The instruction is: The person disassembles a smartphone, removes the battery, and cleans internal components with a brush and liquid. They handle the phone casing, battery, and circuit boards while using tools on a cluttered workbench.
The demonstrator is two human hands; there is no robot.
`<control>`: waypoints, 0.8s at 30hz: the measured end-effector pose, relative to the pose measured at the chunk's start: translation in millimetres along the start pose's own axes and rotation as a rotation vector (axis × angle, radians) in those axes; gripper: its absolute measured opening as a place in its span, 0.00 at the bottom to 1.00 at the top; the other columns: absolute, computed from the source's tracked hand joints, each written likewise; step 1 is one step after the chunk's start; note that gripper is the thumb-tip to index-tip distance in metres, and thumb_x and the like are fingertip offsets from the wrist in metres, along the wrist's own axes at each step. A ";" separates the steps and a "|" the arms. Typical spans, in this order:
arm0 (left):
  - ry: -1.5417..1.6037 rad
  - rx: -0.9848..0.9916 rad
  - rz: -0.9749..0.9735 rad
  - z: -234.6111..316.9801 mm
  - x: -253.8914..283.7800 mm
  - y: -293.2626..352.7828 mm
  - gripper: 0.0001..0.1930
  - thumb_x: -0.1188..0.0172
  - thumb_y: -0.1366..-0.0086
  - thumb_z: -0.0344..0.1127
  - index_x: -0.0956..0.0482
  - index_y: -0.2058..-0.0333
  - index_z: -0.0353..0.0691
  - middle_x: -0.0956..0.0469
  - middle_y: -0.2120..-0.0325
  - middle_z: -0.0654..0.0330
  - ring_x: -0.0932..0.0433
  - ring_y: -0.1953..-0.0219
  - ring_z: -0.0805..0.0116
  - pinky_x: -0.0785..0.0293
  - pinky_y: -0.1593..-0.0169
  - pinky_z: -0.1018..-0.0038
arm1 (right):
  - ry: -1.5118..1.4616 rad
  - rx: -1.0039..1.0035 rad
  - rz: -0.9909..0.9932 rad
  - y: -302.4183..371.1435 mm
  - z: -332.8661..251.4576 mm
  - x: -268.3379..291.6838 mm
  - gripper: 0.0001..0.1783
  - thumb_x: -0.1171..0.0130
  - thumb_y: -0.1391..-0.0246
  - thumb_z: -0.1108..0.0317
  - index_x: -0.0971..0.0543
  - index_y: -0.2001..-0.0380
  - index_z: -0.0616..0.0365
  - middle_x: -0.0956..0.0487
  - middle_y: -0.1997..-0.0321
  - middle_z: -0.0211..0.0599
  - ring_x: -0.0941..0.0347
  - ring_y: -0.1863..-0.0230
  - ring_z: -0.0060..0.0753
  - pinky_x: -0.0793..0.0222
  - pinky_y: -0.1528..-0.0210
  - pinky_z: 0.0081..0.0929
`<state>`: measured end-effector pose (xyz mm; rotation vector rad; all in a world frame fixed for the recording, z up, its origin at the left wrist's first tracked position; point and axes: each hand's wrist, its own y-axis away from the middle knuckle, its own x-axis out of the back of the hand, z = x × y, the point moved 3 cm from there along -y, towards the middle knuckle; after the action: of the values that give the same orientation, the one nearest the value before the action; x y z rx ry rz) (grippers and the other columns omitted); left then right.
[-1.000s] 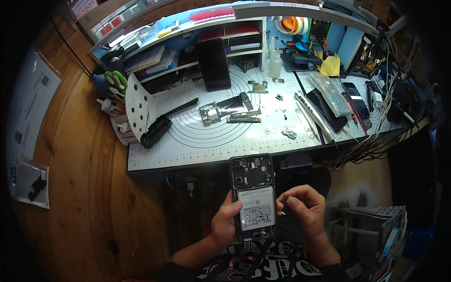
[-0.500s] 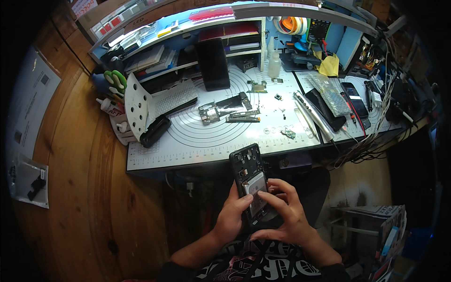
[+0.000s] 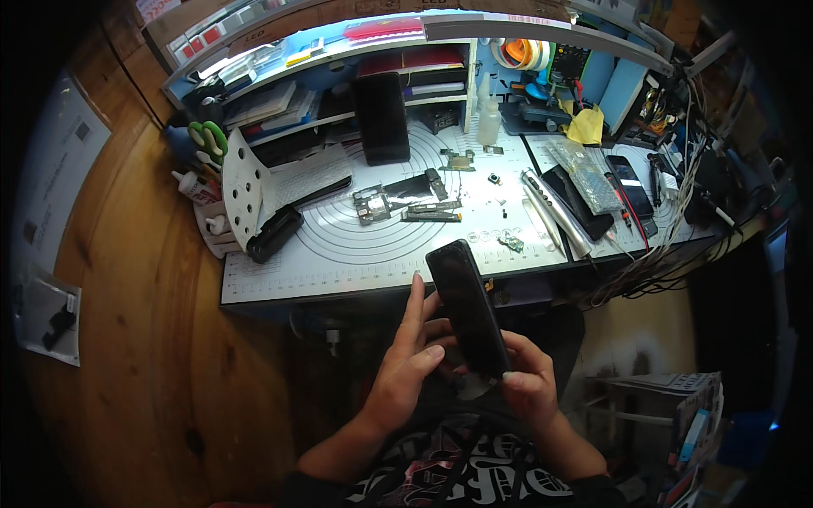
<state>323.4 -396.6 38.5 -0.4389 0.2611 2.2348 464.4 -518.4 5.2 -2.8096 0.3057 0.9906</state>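
A dark smartphone (image 3: 467, 309) is tilted in front of the bench's near edge, its black glass face turned up toward me. Gripping its lower right corner is my right hand (image 3: 529, 377), thumb on the near end and fingers along the side. My left hand (image 3: 412, 347) is beside the phone's left edge with the index finger stretched out and the others apart. Some of its fingertips reach close to or behind the phone; whether they touch cannot be seen. The phone's opened back faces away from me.
On the white mat (image 3: 313, 279) lie phone parts (image 3: 394, 196), a small circuit board (image 3: 457, 159) and a silver pen-shaped tool (image 3: 555, 212). A black panel (image 3: 381, 118) stands upright behind. A perforated holder (image 3: 244, 186) stands left; a second phone (image 3: 631, 193) and tangled cables (image 3: 677, 224) lie right.
The phone has been turned over, from its open inside with the battery to its black glass face. My right hand now grips it; my left hand has let go and spread its fingers.
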 end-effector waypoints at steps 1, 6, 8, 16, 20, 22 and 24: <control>0.029 -0.020 -0.002 3.1 -1.3 0.5 0.49 0.49 0.37 0.39 0.68 0.23 0.39 0.51 0.25 0.42 0.35 0.33 0.53 0.38 0.30 0.56 | -0.067 -0.011 0.002 -1.2 0.0 5.4 0.38 0.43 0.45 0.64 0.33 0.33 0.72 0.29 0.33 0.62 0.26 0.36 0.55 0.27 0.36 0.57; 0.067 -0.030 -0.029 9.6 -4.8 4.0 0.49 0.50 0.36 0.38 0.68 0.23 0.38 0.52 0.25 0.40 0.34 0.34 0.51 0.37 0.30 0.55 | -0.283 -0.031 0.000 -5.2 -0.4 11.5 0.39 0.47 0.44 0.55 0.33 0.33 0.69 0.29 0.32 0.61 0.28 0.35 0.58 0.29 0.38 0.65; 0.069 -0.032 -0.034 10.4 -5.4 4.8 0.48 0.51 0.36 0.37 0.67 0.23 0.38 0.52 0.25 0.40 0.34 0.34 0.50 0.37 0.30 0.54 | -0.333 -0.059 -0.001 -6.2 0.5 13.9 0.40 0.47 0.44 0.54 0.34 0.32 0.68 0.30 0.31 0.60 0.29 0.34 0.57 0.30 0.38 0.65; 0.085 -0.041 -0.083 14.8 -7.0 6.2 0.45 0.54 0.33 0.34 0.70 0.24 0.32 0.56 0.24 0.38 0.37 0.33 0.51 0.38 0.29 0.54 | -0.458 -0.099 -0.012 -5.7 7.0 20.3 0.43 0.48 0.43 0.51 0.38 0.29 0.66 0.31 0.30 0.59 0.29 0.34 0.54 0.29 0.40 0.62; 0.076 -0.031 -0.044 13.8 -8.1 6.2 0.47 0.51 0.36 0.37 0.66 0.22 0.39 0.53 0.25 0.38 0.34 0.34 0.48 0.36 0.30 0.53 | -0.525 -0.105 -0.010 -5.7 10.6 22.7 0.43 0.47 0.42 0.50 0.39 0.29 0.66 0.31 0.30 0.58 0.29 0.34 0.54 0.29 0.40 0.62; 0.071 -0.031 -0.045 13.7 -8.0 6.3 0.47 0.51 0.36 0.37 0.66 0.22 0.39 0.53 0.25 0.38 0.35 0.34 0.48 0.36 0.30 0.52 | -0.546 -0.099 -0.024 -6.0 11.7 24.0 0.43 0.47 0.42 0.51 0.39 0.29 0.66 0.31 0.30 0.58 0.29 0.34 0.54 0.29 0.40 0.62; 0.069 -0.028 -0.047 13.8 -8.0 6.5 0.47 0.51 0.35 0.37 0.66 0.22 0.39 0.53 0.25 0.38 0.35 0.34 0.48 0.36 0.30 0.52 | -0.559 -0.094 -0.031 -5.5 12.5 25.4 0.43 0.47 0.42 0.51 0.39 0.28 0.66 0.31 0.30 0.59 0.30 0.33 0.55 0.29 0.40 0.62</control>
<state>320.1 -401.8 54.7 -0.5321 0.2531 2.1827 477.5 -514.1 -20.1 -2.4585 0.1443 1.7504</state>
